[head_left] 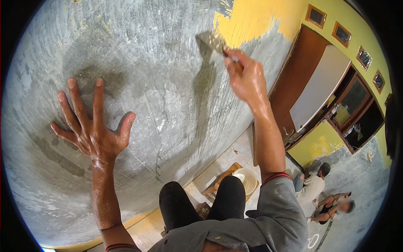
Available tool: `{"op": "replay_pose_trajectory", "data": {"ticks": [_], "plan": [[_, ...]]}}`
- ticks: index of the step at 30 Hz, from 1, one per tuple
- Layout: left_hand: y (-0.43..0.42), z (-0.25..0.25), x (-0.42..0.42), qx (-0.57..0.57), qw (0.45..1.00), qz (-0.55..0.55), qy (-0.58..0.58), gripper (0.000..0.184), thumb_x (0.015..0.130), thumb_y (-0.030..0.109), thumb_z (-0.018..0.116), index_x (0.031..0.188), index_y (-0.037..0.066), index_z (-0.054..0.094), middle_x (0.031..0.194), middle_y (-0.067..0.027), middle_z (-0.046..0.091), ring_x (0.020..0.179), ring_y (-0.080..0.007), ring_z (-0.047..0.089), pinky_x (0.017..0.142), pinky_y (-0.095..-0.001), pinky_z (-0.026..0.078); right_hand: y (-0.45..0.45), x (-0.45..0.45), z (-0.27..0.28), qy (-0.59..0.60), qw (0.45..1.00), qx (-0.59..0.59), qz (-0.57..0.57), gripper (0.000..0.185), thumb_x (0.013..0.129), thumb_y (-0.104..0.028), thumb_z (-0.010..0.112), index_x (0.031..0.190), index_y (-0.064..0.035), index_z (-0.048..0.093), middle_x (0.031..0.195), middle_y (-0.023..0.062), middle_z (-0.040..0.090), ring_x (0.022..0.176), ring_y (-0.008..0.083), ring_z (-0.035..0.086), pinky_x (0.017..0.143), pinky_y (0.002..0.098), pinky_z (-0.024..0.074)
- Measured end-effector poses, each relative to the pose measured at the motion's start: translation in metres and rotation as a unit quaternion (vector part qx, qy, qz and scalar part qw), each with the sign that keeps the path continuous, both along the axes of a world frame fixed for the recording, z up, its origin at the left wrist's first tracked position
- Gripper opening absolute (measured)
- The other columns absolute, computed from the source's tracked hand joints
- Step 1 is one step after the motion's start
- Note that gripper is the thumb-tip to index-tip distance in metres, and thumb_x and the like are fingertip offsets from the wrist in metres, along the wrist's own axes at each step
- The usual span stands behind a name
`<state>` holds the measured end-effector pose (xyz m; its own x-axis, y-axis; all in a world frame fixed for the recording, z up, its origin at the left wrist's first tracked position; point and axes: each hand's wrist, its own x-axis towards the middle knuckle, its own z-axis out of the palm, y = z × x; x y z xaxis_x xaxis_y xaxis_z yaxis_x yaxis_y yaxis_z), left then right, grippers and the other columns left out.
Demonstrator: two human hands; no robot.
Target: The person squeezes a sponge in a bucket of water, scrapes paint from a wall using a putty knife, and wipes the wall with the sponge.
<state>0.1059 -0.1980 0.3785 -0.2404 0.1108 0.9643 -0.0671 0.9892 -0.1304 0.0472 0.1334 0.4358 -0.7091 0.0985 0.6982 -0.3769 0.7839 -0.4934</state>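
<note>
A grey, scraped wall (159, 80) fills most of the view, with a patch of yellow paint (252, 21) left at the top. My left hand (93, 128) is open, fingers spread, its palm toward the wall's grey surface at the left. My right hand (247, 77) is closed round the handle of a putty knife (215, 41). Flakes of paint cling to the blade, which is at the ragged lower left edge of the yellow patch. Most of the knife's handle is hidden inside my fingers.
Below me, a white bucket (247, 179) stands on a wooden surface (222, 178) near my knees. Two people (312, 187) sit low against the wall at the lower right. A brown door (300, 75), a pale panel (317, 88) and a window (354, 103) line the right side.
</note>
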Motion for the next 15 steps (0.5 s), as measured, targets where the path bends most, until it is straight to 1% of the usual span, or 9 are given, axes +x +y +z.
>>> {"op": "replay_pose_trajectory", "data": {"ticks": [3,4,6,7,8,9,11,15], "plan": [[-0.001,0.0,-0.001,-0.005,1.0,-0.006,0.006,0.084,0.081,0.083,0.053,0.148,0.033,0.052,0.166,-0.0099,0.027,0.155,-0.0337,0.016,0.118,-0.0606,-0.018,-0.002,-0.007,0.028,0.019,0.999,-0.036,0.014,0.026,0.096,-0.022,0.065,0.117,-0.0079,0.073,0.062,0.0156,0.063,0.054,0.0247,0.06,0.06,0.0393,0.049],[0.0,0.002,-0.002,-0.004,1.0,-0.007,0.008,0.084,0.081,0.083,0.053,0.148,0.033,0.052,0.166,-0.0099,0.027,0.155,-0.0337,0.016,0.118,-0.0606,-0.018,0.002,-0.005,0.028,0.012,1.0,-0.01,0.002,0.026,0.096,-0.02,0.065,0.118,-0.0077,0.072,0.062,0.0156,0.063,0.053,0.0257,0.059,0.06,0.0394,0.049],[0.0,0.001,0.0,-0.013,1.0,-0.013,0.013,0.089,0.077,0.081,0.061,0.151,0.033,0.048,0.167,-0.0085,0.025,0.155,-0.0345,0.017,0.118,-0.0665,-0.009,0.007,-0.001,0.002,0.016,1.0,0.008,0.007,0.026,0.096,-0.019,0.065,0.118,-0.0075,0.072,0.062,0.0154,0.063,0.052,0.0256,0.058,0.059,0.0389,0.0485],[-0.001,0.001,0.0,-0.013,1.0,-0.012,0.015,0.089,0.077,0.081,0.061,0.151,0.033,0.048,0.167,-0.0085,0.025,0.155,-0.0345,0.017,0.118,-0.0665,-0.009,0.007,0.0,-0.006,0.027,0.999,0.028,0.017,0.025,0.096,-0.018,0.065,0.118,-0.0073,0.072,0.061,0.0153,0.062,0.052,0.0256,0.058,0.058,0.0383,0.048],[0.0,0.001,-0.002,-0.008,1.0,-0.01,0.018,0.089,0.077,0.081,0.06,0.151,0.033,0.048,0.167,-0.0086,0.025,0.155,-0.0344,0.017,0.118,-0.0666,-0.01,0.003,0.005,-0.002,-0.014,1.0,0.019,0.009,0.025,0.095,-0.017,0.065,0.117,-0.0068,0.072,0.06,0.015,0.061,0.052,0.0259,0.058,0.058,0.0382,0.0475],[0.0,0.0,-0.001,-0.009,1.0,-0.01,0.016,0.089,0.077,0.082,0.06,0.151,0.033,0.048,0.167,-0.0087,0.026,0.155,-0.0344,0.017,0.117,-0.0667,-0.01,-0.001,0.007,0.003,-0.016,1.0,0.018,0.01,0.025,0.095,-0.017,0.065,0.117,-0.0068,0.072,0.06,0.015,0.061,0.052,0.0259,0.058,0.058,0.0382,0.0475],[0.0,0.001,-0.002,-0.011,1.0,-0.007,0.019,0.089,0.077,0.081,0.06,0.151,0.033,0.048,0.167,-0.0086,0.026,0.155,-0.0344,0.017,0.117,-0.0669,-0.01,-0.005,0.006,0.018,0.009,1.0,0.0,0.01,0.025,0.095,-0.017,0.065,0.117,-0.0068,0.073,0.058,0.0144,0.06,0.051,0.0259,0.058,0.057,0.0384,0.0473],[0.0,0.001,0.0,-0.014,1.0,-0.014,0.017,0.089,0.077,0.08,0.061,0.151,0.033,0.048,0.167,-0.0082,0.025,0.155,-0.0346,0.017,0.117,-0.0683,-0.008,-0.001,0.005,0.005,-0.003,1.0,0.015,0.002,0.026,0.095,-0.017,0.065,0.117,-0.0059,0.072,0.058,0.0146,0.06,0.051,0.0248,0.059,0.057,0.0385,0.0469]]}}
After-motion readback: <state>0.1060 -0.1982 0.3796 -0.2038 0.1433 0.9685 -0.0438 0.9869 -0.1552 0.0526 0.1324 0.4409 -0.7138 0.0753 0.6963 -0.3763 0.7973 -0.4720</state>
